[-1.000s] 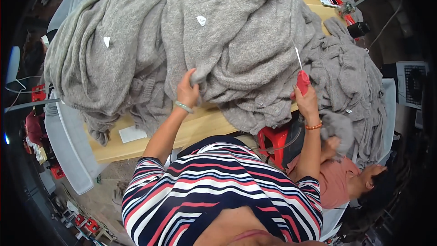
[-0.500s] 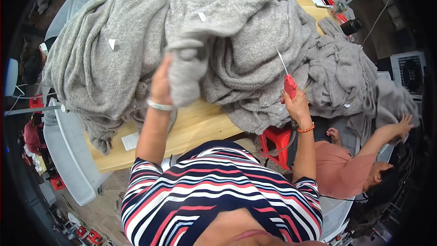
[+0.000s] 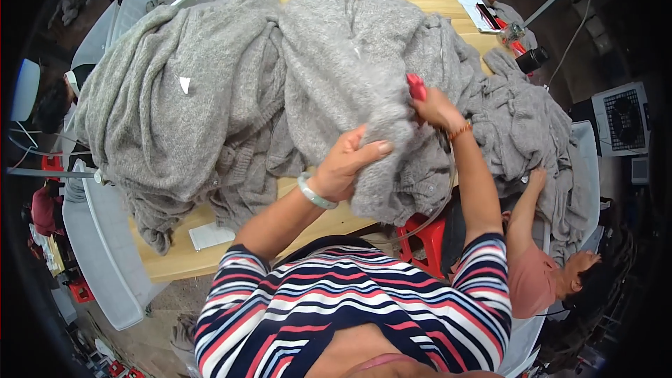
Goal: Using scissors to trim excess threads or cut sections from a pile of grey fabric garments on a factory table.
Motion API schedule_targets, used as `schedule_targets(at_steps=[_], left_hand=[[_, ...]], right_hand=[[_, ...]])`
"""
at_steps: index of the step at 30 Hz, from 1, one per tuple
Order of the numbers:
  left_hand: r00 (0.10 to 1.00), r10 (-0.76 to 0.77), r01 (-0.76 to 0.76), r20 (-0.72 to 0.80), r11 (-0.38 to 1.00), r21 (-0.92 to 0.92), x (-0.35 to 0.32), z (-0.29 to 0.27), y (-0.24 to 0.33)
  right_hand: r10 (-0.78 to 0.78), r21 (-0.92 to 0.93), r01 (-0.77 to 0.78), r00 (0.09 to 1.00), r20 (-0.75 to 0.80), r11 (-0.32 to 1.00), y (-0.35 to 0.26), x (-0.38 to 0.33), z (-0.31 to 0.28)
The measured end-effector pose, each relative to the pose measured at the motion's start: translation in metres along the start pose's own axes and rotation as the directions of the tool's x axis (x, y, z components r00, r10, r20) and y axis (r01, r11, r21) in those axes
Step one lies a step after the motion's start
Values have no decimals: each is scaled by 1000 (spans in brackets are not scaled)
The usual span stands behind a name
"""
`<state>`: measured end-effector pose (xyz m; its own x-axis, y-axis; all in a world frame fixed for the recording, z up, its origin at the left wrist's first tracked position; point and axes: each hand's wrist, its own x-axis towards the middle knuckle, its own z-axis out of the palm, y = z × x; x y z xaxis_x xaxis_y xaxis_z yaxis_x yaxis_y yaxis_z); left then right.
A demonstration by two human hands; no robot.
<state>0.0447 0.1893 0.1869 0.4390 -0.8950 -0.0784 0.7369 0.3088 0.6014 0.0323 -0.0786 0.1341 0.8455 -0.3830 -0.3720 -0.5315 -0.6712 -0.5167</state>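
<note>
A heap of grey knitted garments [image 3: 231,98] covers most of a wooden table [image 3: 175,255]. My left hand [image 3: 346,164] grips a fold of one grey knitted garment [image 3: 381,168] and holds it lifted near my chest. My right hand [image 3: 434,108] holds a red-handled tool [image 3: 416,86] against the same garment; the tool's tip is buried in the knit. A pale bangle sits on my left wrist and a beaded bracelet on my right wrist.
Another person in a pink top [image 3: 535,273] sits low at the right, one hand [image 3: 537,178] on the grey pile [image 3: 525,126]. A red stool [image 3: 427,238] stands by the table. White crates [image 3: 98,252] line the left. Papers [image 3: 476,10] and a dark cup [image 3: 532,59] lie far right.
My left hand has pulled the garment fold down and toward me. My right hand with the red-handled tool has moved left into the knit. The other person's raised arm has dropped onto the pile.
</note>
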Motion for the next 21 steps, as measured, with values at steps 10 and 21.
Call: schedule_targets(at_steps=[10,21], left_hand=[[769,198,-289,-608,956,-54,-93,-151,-16],[711,701,164,-56,-88,983,-94,-132,-43]], right_hand=[[-558,-98,550,826,-77,829,-215,101,-26],[-347,-70,345,937,-24,936,-80,40,11]])
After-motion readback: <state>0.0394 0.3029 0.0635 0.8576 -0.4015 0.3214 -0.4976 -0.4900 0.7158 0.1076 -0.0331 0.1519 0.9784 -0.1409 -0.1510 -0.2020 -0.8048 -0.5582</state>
